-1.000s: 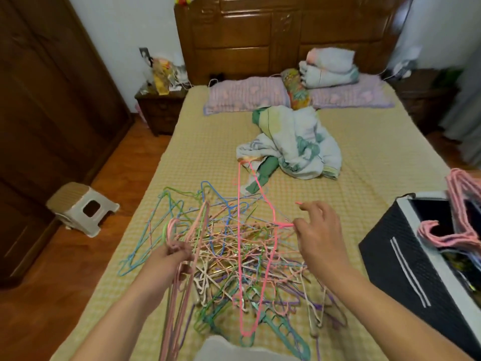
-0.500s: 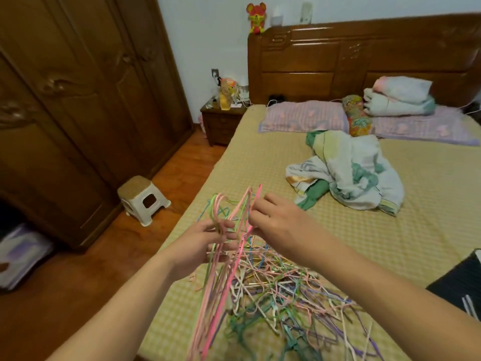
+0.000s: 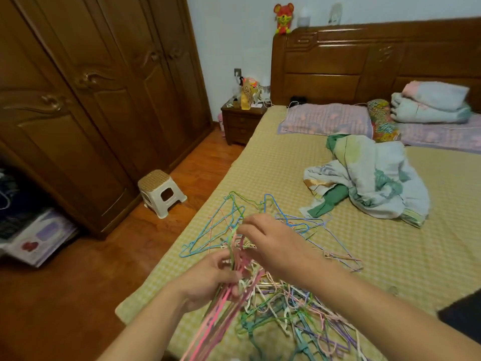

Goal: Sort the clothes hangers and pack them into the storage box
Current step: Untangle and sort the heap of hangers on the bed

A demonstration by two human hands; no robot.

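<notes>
A bed (image 3: 273, 162) with a yellow checked cover fills the right; a wardrobe (image 3: 86, 100) and a stool (image 3: 161, 192) stand left on the wood floor. A tangled hanger pile (image 3: 299, 303) lies on the near cover. The left hand (image 3: 208, 278) grips a bundle (image 3: 221, 316) of pink and green hangers, fingers curled round it. The right hand (image 3: 276, 243) pinches the bundle's hooks, its fingertips partly hidden by wires. A crumpled blanket (image 3: 374, 178) lies beyond, pillows (image 3: 328, 122) far. A dark box (image 3: 466, 316) corner shows near right.

White stool (image 3: 162, 192) beside wardrobe (image 3: 86, 100); crumpled quilt (image 3: 369, 178) on bed (image 3: 273, 162).
</notes>
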